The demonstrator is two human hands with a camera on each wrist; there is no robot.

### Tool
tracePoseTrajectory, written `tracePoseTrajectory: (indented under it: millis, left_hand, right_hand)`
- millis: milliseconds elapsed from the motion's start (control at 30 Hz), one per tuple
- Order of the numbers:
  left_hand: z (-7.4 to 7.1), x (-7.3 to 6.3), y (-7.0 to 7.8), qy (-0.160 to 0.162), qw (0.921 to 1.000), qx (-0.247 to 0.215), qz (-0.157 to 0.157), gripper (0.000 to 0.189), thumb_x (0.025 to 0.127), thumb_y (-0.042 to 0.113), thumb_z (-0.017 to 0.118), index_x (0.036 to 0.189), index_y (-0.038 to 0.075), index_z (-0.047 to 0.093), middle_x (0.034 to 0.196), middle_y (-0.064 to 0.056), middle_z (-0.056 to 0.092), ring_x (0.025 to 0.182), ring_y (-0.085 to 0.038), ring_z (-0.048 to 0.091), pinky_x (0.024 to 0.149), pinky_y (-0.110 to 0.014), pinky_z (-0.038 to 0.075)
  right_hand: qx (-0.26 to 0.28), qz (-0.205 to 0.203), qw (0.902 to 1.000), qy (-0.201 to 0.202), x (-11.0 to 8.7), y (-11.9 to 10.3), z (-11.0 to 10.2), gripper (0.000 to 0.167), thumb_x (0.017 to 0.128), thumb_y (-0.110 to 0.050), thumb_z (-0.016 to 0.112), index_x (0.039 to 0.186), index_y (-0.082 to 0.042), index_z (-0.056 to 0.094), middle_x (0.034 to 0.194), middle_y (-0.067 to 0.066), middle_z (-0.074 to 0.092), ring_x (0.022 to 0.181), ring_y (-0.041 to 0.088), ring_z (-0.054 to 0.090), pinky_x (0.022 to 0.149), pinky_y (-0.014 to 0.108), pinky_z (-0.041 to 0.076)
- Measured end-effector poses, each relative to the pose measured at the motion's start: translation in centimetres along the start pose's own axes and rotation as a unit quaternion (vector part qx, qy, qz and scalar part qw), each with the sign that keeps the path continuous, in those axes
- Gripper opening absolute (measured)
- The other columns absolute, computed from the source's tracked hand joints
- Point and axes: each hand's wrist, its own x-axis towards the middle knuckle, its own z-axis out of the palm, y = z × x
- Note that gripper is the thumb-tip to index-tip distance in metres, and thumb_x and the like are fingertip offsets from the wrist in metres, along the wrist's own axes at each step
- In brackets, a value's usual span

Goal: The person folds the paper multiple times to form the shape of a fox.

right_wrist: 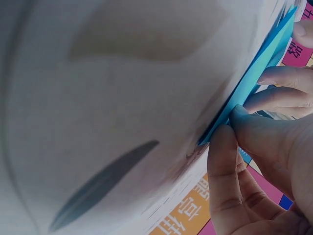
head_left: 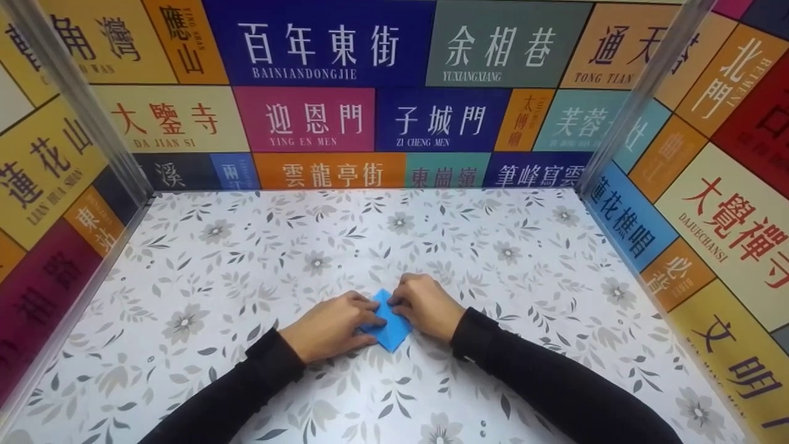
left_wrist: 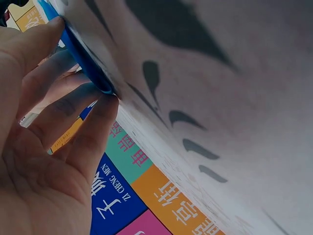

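A small piece of blue folded paper (head_left: 392,333) lies on the table in a kite-like diamond shape, one point toward the body. My left hand (head_left: 336,325) rests on its left side, thumb and fingertips spread along the paper. In the left wrist view, these fairly straight fingers (left_wrist: 93,132) touch the blue paper (left_wrist: 85,61) from above. Over on the right side, my right hand (head_left: 426,306) has its fingers curled at the upper right edge. The right wrist view shows its thumb and index finger pinching the blue paper (right_wrist: 244,85) near one end.
White cloth with grey flowers and leaves covers the table (head_left: 246,265). Colourful panels with Chinese lettering (head_left: 333,49) stand behind it and along both sides. Clear corner strips (head_left: 641,92) run up at the back corners.
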Motion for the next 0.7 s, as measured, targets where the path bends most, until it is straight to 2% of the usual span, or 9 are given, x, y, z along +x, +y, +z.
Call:
tracePoseTrajectory:
  millis: [167, 467, 700]
  left_hand:
    - [0.0, 0.0, 0.2, 0.002, 1.0000, -0.007, -0.007, 0.035, 0.104, 0.029, 0.090, 0.136, 0.016, 0.086, 0.146, -0.010, 0.083, 0.141, -0.037, 0.074, 0.114, -0.053, 0.067]
    - [-0.4, 0.1, 0.4, -0.023, 0.9992, 0.033, 0.003, 0.038, 0.108, 0.030, 0.085, 0.144, 0.020, 0.084, 0.155, -0.018, 0.077, 0.141, -0.039, 0.073, 0.111, -0.055, 0.068]
    - [-0.5, 0.0, 0.4, -0.026, 0.9992, 0.029, 0.007, 0.037, 0.109, 0.030, 0.084, 0.144, 0.020, 0.084, 0.155, -0.018, 0.077, 0.140, -0.039, 0.073, 0.111, -0.055, 0.068]
  right_hand:
    - [0.001, -0.010, 0.9999, 0.007, -0.1, 0.1, 0.0, 0.011, 0.097, 0.001, 0.089, 0.108, -0.002, 0.091, 0.098, 0.013, 0.079, 0.091, 0.028, 0.078, 0.083, 0.038, 0.069]
    - [0.000, -0.006, 0.9999, 0.014, 0.2, 0.2, -0.1, 0.011, 0.094, 0.003, 0.090, 0.104, -0.002, 0.091, 0.095, 0.014, 0.081, 0.088, 0.030, 0.080, 0.082, 0.040, 0.070]
    - [0.000, 0.008, 0.9999, 0.008, 1.0, 0.1, 0.0, 0.005, 0.092, -0.003, 0.094, 0.093, -0.006, 0.090, 0.087, 0.009, 0.084, 0.081, 0.026, 0.078, 0.074, 0.033, 0.064]
